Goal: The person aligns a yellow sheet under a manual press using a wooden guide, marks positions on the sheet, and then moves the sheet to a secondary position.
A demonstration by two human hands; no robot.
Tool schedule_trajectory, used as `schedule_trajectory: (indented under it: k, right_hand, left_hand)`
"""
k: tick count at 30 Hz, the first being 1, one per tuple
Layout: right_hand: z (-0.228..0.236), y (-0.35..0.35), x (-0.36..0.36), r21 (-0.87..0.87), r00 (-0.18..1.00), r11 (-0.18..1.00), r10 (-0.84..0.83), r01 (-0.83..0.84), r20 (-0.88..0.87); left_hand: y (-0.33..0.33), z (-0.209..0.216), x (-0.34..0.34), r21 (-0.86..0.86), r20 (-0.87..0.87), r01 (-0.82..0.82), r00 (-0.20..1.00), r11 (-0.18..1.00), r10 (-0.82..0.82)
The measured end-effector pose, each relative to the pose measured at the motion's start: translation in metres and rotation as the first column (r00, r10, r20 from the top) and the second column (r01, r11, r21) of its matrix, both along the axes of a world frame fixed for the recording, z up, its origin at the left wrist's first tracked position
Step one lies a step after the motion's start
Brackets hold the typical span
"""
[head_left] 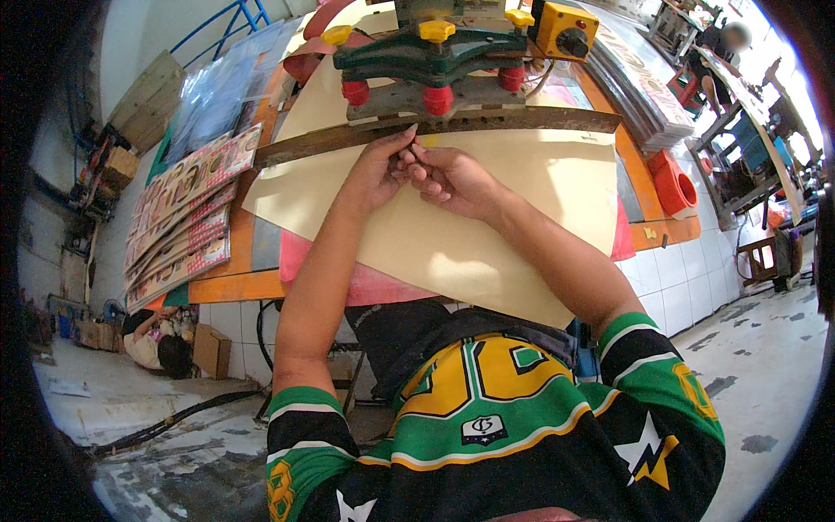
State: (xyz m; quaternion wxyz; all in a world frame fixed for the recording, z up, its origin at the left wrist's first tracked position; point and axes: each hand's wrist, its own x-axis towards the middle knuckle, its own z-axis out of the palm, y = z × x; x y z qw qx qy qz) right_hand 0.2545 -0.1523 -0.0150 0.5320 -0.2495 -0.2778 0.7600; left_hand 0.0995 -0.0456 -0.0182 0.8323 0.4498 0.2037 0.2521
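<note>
My left hand (380, 171) and my right hand (458, 182) meet above a large cream-coloured sheet (539, 191), just on my side of a long brown metal bar (557, 120). Both are closed, with fingertips pinched close together. Anything between them is too small or too hidden to make out. Behind the bar stands a machine head with a dark green clamp frame (474, 63), yellow knobs (437, 32) and red round feet (437, 100). A small yellow mark (429, 139) shows on the sheet beside my fingers.
Stacked printed sheets (187, 204) and clear plastic film (217, 109) lie at the left. On the right are a red container (673, 184), another printed stack (644, 96) and a yellow control box (565, 31). One person (161, 344) is low at left, another (718, 56) far right.
</note>
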Motion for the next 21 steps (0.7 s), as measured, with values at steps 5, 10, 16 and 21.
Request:
schedule_trajectory:
  k: [5,10,16,21]
  right_hand:
    - [0.000,0.003,0.000,0.033,0.997,0.997,0.076,-0.076,0.000]
    - [0.009,-0.004,-0.008,-0.032,0.968,0.998,-0.046,0.055,0.246]
    - [0.016,-0.009,-0.021,0.117,0.813,0.961,-0.274,0.249,0.514]
    - [-0.002,-0.005,-0.019,0.737,0.242,0.633,-0.774,0.238,0.586]
  left_hand:
    - [0.000,0.001,0.001,-0.040,0.010,-0.021,1.000,0.999,0.022]
    - [0.002,-0.005,0.002,-0.007,0.033,-0.012,0.999,1.000,0.012]
    - [0.013,-0.015,-0.002,0.017,0.008,-0.032,0.999,0.999,0.032]
    - [-0.005,0.003,0.009,-0.016,-0.078,-0.113,0.991,0.993,0.112]
